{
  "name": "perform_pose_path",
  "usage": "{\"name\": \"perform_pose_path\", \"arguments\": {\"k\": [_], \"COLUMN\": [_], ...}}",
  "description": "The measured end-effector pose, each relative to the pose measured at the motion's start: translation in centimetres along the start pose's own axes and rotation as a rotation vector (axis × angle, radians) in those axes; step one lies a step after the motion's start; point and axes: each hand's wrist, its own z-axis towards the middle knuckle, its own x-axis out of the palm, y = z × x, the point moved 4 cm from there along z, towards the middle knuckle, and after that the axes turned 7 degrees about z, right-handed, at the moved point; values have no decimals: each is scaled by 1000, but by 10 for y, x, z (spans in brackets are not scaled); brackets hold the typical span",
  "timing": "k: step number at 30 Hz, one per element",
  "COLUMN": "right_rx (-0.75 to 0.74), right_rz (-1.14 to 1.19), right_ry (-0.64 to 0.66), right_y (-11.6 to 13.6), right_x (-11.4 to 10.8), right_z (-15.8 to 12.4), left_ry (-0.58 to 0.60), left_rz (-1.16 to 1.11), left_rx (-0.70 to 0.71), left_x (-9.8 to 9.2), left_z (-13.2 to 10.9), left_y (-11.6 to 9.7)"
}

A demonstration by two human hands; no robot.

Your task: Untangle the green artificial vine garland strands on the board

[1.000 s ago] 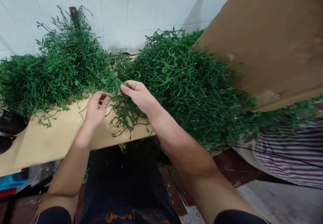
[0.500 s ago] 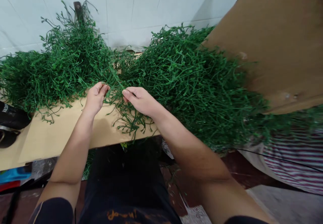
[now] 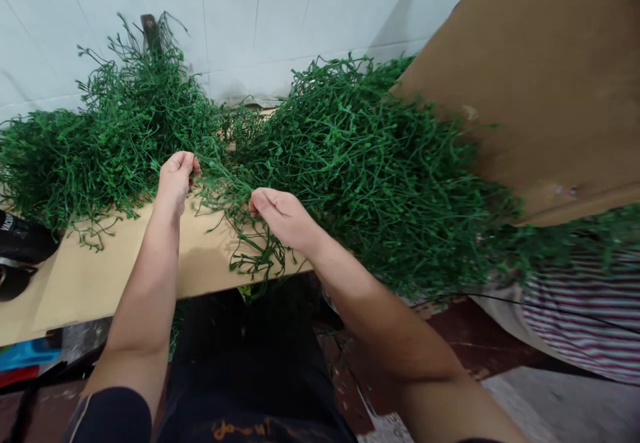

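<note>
My right hand [image 3: 283, 215] is closed in a pinch on the end of a thin green plastic stem [image 3: 227, 174], which slants up and left from the fingers. My left hand [image 3: 176, 175] is also closed, thumb against fingers, by the upper end of that stem; the grip itself is partly hidden. Both hands are just above a cardboard sheet [image 3: 135, 256]. Behind the left hand rises a heap of green artificial stems [image 3: 140, 110]. A larger heap of green stems [image 3: 370, 163] lies beside and beyond the right hand. Some loose stems [image 3: 257, 253] hang near the sheet's front edge.
A large cardboard panel [image 3: 545, 83] leans over the right heap. At the left edge lies a black cylindrical container [image 3: 25, 236]. White tiled wall [image 3: 300, 10] stands behind. Striped cloth [image 3: 580, 316] is at the lower right, with a dark cord across it.
My hands have moved apart: the left went up and left, the right slightly right and down. The stem now stretches between them. The view has shifted a little.
</note>
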Motion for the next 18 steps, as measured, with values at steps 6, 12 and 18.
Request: {"name": "perform_pose_path", "arguments": {"k": [6,12,18], "right_rx": [-17,31,-71], "right_rz": [-151,-162,-69], "right_ry": [-308,-122,6], "right_y": [-1,10,13], "right_x": [-34,-17,5], "right_z": [14,24,0], "left_ry": [213,220,139], "left_rz": [74,203,459], "left_rx": [148,212,253], "left_x": [22,30,28], "left_z": [-24,-28,-8], "left_y": [-22,-25,-6]}}
